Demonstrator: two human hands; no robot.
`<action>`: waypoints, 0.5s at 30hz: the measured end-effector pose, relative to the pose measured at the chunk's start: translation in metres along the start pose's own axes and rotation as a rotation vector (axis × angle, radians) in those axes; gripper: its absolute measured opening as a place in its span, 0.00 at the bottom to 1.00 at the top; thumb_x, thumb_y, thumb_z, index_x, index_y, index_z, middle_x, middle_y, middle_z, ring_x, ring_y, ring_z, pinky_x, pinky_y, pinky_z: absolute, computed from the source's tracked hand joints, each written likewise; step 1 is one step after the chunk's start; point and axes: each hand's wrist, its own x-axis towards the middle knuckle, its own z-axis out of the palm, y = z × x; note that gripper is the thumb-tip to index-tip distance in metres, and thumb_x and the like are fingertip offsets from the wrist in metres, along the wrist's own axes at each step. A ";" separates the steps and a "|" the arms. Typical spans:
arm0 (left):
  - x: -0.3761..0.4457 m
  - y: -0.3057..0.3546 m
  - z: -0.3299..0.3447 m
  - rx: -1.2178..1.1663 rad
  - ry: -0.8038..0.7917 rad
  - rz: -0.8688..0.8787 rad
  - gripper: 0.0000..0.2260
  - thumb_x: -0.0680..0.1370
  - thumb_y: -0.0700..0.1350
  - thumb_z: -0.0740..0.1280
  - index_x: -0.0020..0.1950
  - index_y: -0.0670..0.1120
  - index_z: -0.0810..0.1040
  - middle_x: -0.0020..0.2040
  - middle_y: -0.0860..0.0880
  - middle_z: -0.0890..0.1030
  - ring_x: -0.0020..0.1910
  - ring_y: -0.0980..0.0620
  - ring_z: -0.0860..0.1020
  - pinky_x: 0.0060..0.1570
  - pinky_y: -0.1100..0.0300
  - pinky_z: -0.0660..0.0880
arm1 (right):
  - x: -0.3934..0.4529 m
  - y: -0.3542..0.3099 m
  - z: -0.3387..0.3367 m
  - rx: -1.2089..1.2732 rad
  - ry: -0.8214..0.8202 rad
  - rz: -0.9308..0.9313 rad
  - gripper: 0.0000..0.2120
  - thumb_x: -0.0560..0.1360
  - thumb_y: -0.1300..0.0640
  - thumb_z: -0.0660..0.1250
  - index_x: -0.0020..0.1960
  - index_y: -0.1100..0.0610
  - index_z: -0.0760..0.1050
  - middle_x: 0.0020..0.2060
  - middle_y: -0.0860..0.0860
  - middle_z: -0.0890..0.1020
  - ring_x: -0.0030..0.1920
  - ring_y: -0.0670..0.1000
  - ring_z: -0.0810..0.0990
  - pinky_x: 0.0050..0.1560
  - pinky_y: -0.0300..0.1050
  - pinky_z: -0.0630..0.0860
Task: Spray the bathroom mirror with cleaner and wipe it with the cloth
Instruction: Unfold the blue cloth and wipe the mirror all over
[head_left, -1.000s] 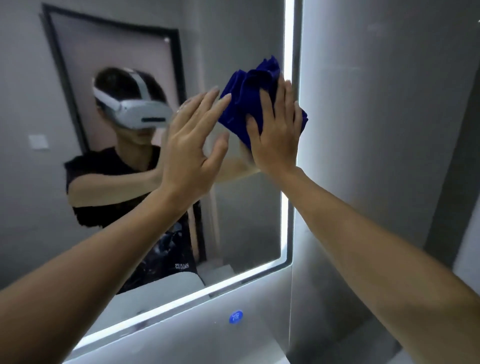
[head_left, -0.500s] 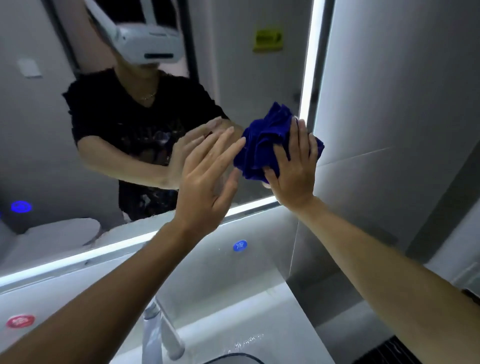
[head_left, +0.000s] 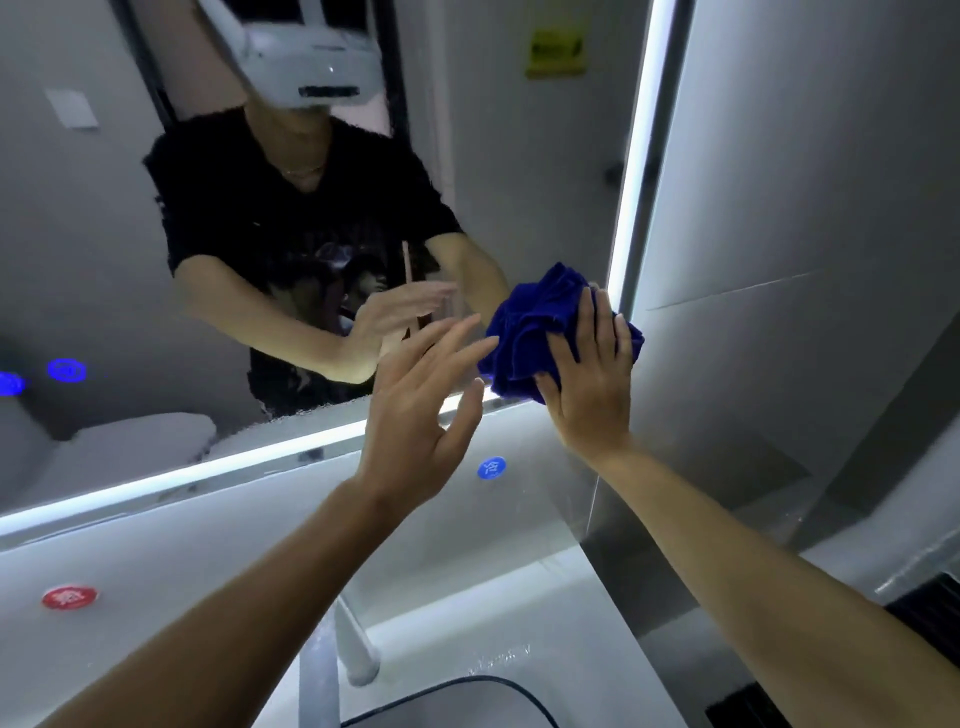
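Nearest the camera, the tap stands at six o'clock over the dark rim of the basin, well below the work. Above it the left hand hovers with fingers straight and spread, holding nothing, its fingertips pointing toward two o'clock and ending just beside the cloth's left edge; whether they touch the glass cannot be told. The right hand is plainly the working one: its fingers lie straight and slightly apart, flat over the bunched blue cloth, pressing it against the mirror at the lower right corner, where the lit strips meet. The cloth sits under and at eleven o'clock from that palm, so unwiped glass probably lies toward nine o'clock. No spray bottle is in view.
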 end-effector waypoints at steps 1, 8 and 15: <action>0.011 0.001 -0.008 0.001 0.024 0.008 0.15 0.79 0.42 0.63 0.65 0.43 0.79 0.67 0.47 0.77 0.70 0.50 0.71 0.69 0.46 0.67 | 0.014 -0.003 -0.004 -0.001 0.017 -0.007 0.18 0.84 0.49 0.56 0.72 0.54 0.64 0.73 0.62 0.70 0.74 0.64 0.65 0.73 0.63 0.64; 0.070 -0.001 -0.091 0.068 0.179 0.085 0.10 0.78 0.40 0.67 0.59 0.42 0.81 0.58 0.47 0.82 0.62 0.48 0.76 0.63 0.45 0.70 | 0.189 -0.047 -0.039 -0.033 0.259 0.022 0.23 0.84 0.44 0.53 0.73 0.56 0.70 0.74 0.61 0.69 0.74 0.64 0.67 0.72 0.62 0.64; 0.103 -0.025 -0.164 0.130 0.375 0.081 0.09 0.78 0.38 0.67 0.58 0.40 0.80 0.59 0.46 0.81 0.62 0.44 0.76 0.62 0.42 0.70 | 0.281 -0.077 -0.064 -0.056 0.372 0.077 0.26 0.84 0.43 0.49 0.74 0.54 0.71 0.73 0.60 0.71 0.73 0.62 0.69 0.72 0.61 0.66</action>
